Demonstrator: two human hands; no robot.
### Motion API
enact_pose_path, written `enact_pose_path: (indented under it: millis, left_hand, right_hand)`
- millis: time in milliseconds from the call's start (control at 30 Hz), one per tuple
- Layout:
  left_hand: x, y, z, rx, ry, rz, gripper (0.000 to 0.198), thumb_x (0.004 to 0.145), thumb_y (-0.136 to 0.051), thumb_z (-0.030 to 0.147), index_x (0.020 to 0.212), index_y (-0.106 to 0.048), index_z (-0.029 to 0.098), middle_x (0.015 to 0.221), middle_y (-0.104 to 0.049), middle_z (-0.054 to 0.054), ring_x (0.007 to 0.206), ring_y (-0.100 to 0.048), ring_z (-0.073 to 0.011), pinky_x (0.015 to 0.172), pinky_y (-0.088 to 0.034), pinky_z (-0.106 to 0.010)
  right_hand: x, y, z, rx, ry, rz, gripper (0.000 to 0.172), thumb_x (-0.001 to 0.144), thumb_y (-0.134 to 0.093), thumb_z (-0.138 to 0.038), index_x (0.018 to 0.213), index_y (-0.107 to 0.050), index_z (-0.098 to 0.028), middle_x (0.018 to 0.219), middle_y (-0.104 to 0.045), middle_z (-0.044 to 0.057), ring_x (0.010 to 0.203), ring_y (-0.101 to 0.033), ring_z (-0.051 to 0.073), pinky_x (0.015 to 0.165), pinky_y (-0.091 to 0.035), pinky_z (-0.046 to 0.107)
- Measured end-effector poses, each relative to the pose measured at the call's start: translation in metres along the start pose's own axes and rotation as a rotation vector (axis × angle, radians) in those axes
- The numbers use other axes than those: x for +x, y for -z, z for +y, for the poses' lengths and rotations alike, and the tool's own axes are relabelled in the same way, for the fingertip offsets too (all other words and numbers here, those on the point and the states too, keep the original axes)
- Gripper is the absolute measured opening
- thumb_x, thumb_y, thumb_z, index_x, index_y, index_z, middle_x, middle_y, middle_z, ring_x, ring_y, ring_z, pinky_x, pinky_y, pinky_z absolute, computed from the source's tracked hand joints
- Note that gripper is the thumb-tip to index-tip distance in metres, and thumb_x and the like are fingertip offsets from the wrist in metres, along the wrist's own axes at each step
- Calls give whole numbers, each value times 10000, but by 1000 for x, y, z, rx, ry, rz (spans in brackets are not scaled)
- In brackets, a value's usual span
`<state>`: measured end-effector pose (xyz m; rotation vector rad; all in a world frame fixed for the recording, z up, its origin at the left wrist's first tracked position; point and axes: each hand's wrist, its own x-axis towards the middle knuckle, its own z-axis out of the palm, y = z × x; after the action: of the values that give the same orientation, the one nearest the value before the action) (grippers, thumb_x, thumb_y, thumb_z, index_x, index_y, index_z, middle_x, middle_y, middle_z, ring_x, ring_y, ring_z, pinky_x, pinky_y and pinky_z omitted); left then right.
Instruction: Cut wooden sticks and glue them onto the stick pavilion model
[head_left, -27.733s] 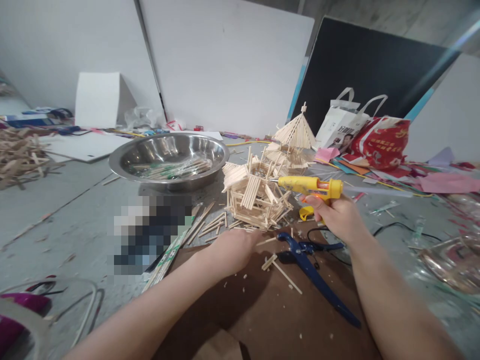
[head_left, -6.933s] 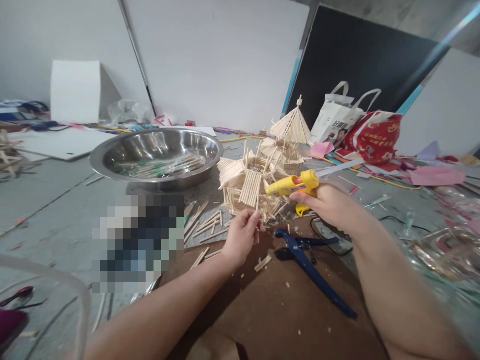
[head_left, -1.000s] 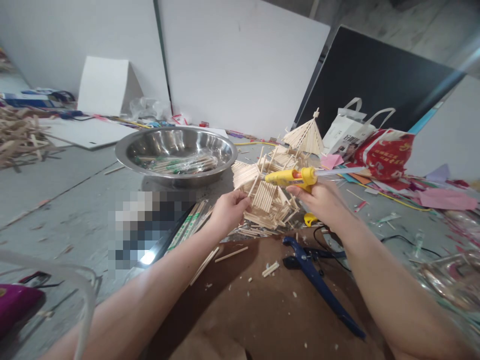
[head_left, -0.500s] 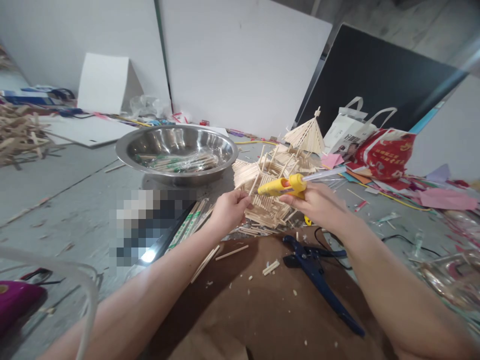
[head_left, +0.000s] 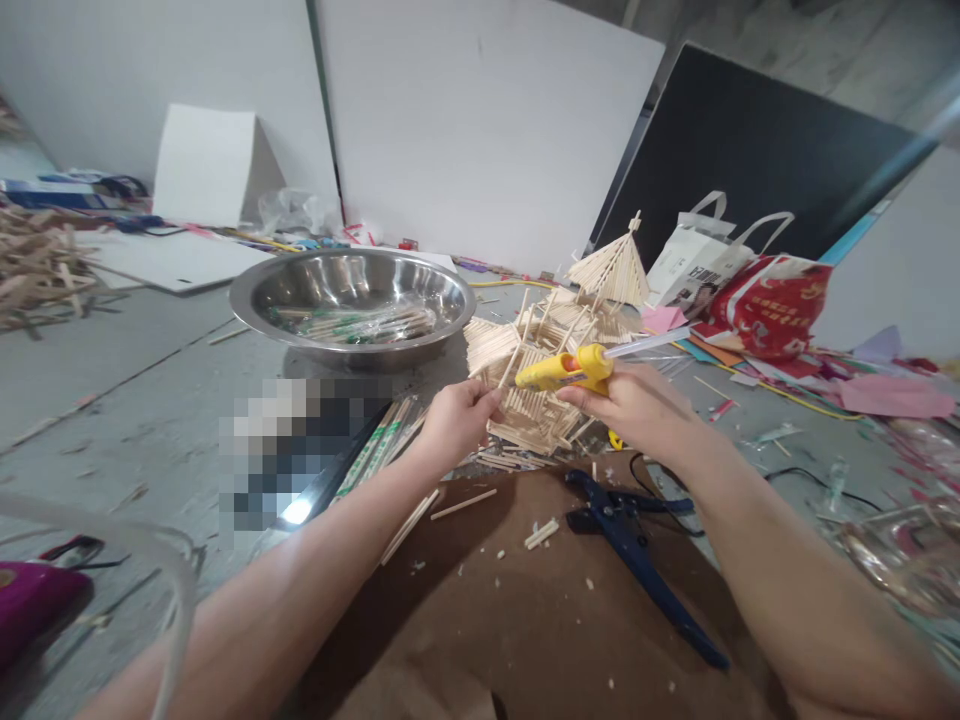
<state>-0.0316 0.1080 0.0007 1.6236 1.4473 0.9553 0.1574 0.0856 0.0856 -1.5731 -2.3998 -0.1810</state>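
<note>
My right hand (head_left: 630, 405) is wrapped round a yellow hot glue gun (head_left: 566, 370), its nozzle pointing left and a clear glue stick (head_left: 645, 343) jutting from its back. My left hand (head_left: 459, 425) pinches a thin wooden stick (head_left: 513, 362) that slants up close to the nozzle. Whether nozzle and stick touch, I cannot tell. Just behind both hands stands a model building (head_left: 544, 385) made of many wooden sticks, with a pointed roof (head_left: 611, 268) at its back. Below my right hand, a blue-handled cutter (head_left: 637, 560) lies on brown cloth (head_left: 540, 620) among short cut sticks (head_left: 541, 534).
A steel basin (head_left: 352, 345) with bagged chopsticks (head_left: 367, 325) stands at left behind my left hand. Wrapped chopsticks (head_left: 375, 450) lie beside my left forearm. Bags (head_left: 772, 305), coloured paper (head_left: 892, 395) and a black cable (head_left: 817, 485) are on the right.
Almost nothing differs. Both hands keep their hold on the glue gun and the stick, and the view has shifted very slightly.
</note>
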Motion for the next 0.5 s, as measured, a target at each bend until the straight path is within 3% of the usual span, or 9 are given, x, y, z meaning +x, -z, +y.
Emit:
enact_pose_path:
  millis: [300,500]
  left_hand:
    - [1,1,-1,22,-15,-21,326,726,-395,406,615,-551,142,543,-610,-11,342,-465,-56,416,-363,-187]
    - [2,0,1,-42,20,-43,294,728,-408,384,641,-543,138,595,-625,-28,322,-446,-50,351,-336,-178]
  right_hand:
    - [-1,0,1,14,-19,-3,401,749,-356,-513,803,-598,-198,705,-623,58,635,-557,188,533,-376,281]
    - [-4,-1,9,124,-16,119,366,754,-382,-479,863,-607,-211,779,-633,47,739,-568,203,612,-406,303]
